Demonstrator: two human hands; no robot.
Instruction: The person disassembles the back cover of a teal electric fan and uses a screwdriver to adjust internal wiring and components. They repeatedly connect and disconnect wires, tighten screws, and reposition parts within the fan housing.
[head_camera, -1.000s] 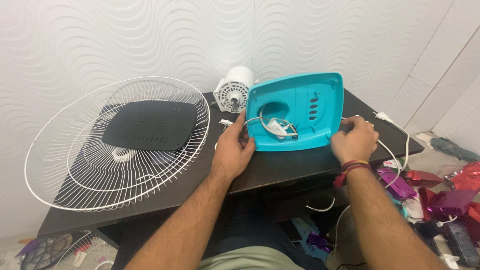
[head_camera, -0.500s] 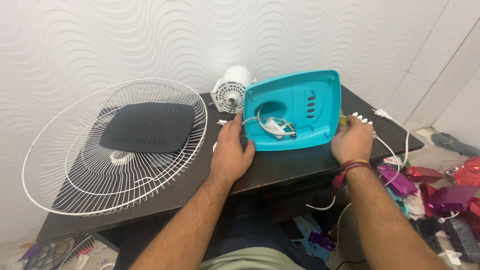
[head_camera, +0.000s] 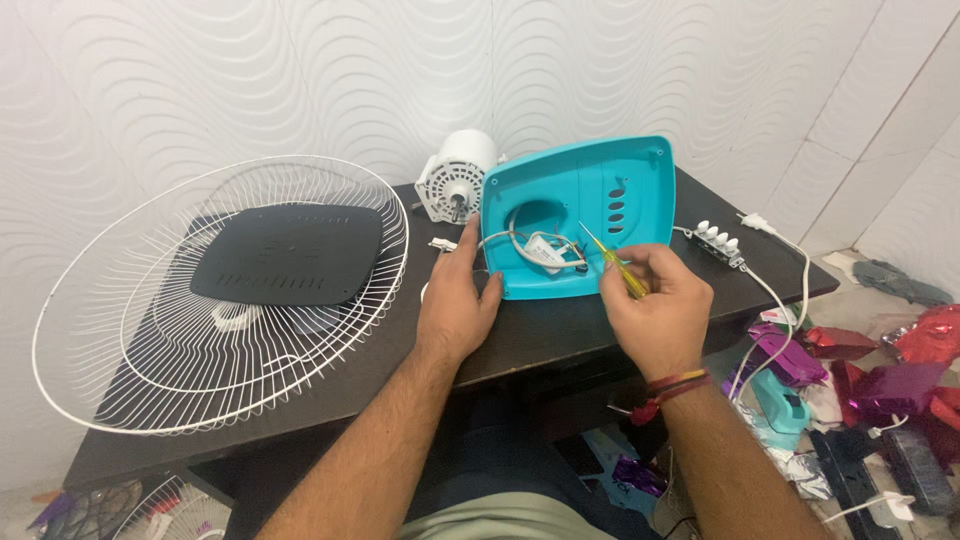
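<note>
We are bracing the teal fan base (head_camera: 590, 215) at desk (head_camera: 540, 335) centre with our left hand (head_camera: 457, 300); our right hand (head_camera: 655, 305), now moved in from 3 o'clock, is gripping a yellow screwdriver (head_camera: 612, 262), its tip nearing the wires (head_camera: 530, 245).

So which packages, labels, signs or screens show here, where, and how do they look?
Tag: small white slip on the wires inside the teal housing, by the screwdriver in the right hand.
Wrappers: crumpled red and purple foil on the floor, right.
No signs or screens.
</note>
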